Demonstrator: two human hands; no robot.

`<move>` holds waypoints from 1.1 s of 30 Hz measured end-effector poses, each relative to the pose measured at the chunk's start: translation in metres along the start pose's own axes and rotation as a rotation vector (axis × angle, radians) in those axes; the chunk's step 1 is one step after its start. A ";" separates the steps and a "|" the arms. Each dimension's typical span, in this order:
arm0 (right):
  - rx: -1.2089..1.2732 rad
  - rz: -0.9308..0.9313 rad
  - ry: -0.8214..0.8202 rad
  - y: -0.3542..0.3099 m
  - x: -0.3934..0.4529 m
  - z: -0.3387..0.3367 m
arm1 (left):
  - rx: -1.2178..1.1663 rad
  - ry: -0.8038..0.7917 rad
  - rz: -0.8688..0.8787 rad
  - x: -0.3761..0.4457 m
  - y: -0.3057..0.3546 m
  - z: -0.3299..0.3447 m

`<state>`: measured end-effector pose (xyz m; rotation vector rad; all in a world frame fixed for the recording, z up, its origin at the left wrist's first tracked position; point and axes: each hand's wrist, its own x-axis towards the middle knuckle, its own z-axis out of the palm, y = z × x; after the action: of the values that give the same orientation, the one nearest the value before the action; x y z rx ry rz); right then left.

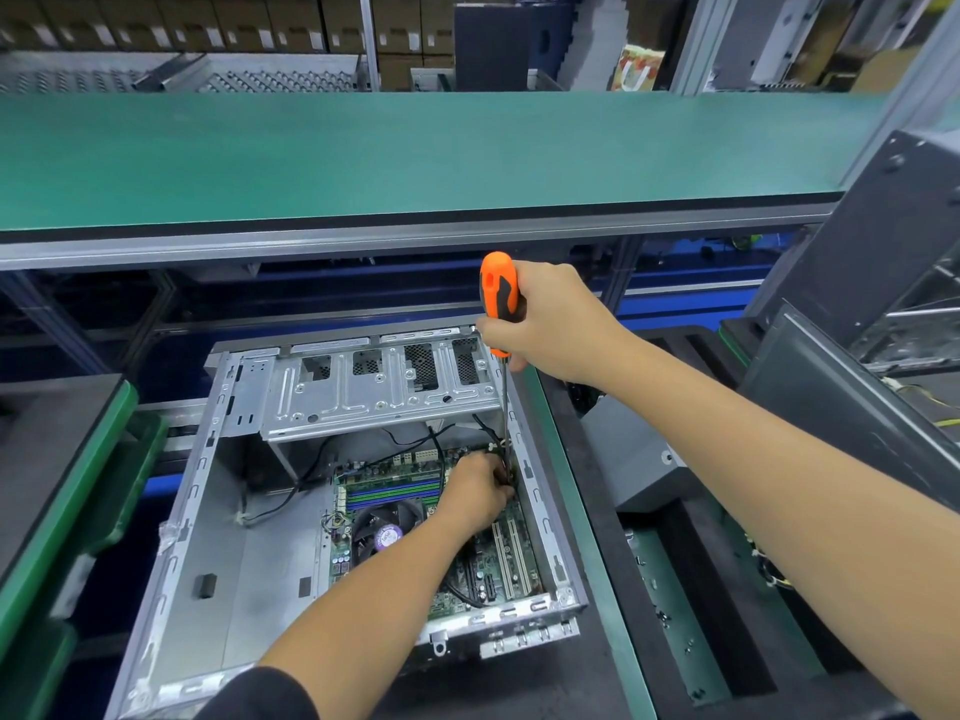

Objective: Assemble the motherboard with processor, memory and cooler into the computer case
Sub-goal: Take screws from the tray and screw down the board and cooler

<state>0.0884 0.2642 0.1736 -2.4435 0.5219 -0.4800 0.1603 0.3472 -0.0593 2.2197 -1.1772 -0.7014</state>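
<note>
Field notes, head view. The computer case (343, 491) lies open side up on the table (597, 543), with a green shelf (415, 148) above it. The motherboard (415, 517) already sits inside, on the case floor toward the right wall. Cooler fan (387, 530) and memory sticks (392, 493) are mounted on it. I judge we are at the screw-down step, far right corner of the board.

My right hand (545, 324) grips the orange screwdriver (500, 298) by the handle, fingers wrapped round it. The shaft runs nearly straight down past the drive cage (374, 387) to the board's far right corner. The tip is hidden behind my left hand (480, 485), so I cannot tell whether it sits in a screw head.

The left hand is down at that corner, fingers curled close around the shaft's lower end or something small there. A screw is likely, but I cannot tell which.

Risks from here:
- The long shaft is held only at the top. If it tilts, the tip could cam out and skate across the board, gouging traces.
- Black cables (447, 439) hang just beside the shaft. One could be pinched under the screw or wound around the shaft.
- A dropped screw could roll under the board and be hard to fetch; left there, it might short something.
- The left fingers sit very near the tip. A slip would jab them.
- If the board is not aligned to its standoff, the screw could cross-thread.
</note>
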 end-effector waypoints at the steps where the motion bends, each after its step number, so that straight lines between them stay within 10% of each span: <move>1: 0.000 -0.003 0.000 0.000 0.000 0.000 | 0.000 0.000 -0.001 0.000 0.000 0.000; 33: 0.046 -0.078 -0.046 -0.002 0.004 -0.005 | 0.228 0.017 0.072 -0.003 0.001 -0.003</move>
<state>0.0895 0.2615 0.1797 -2.4317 0.3942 -0.4618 0.1597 0.3501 -0.0560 2.3483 -1.3800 -0.5412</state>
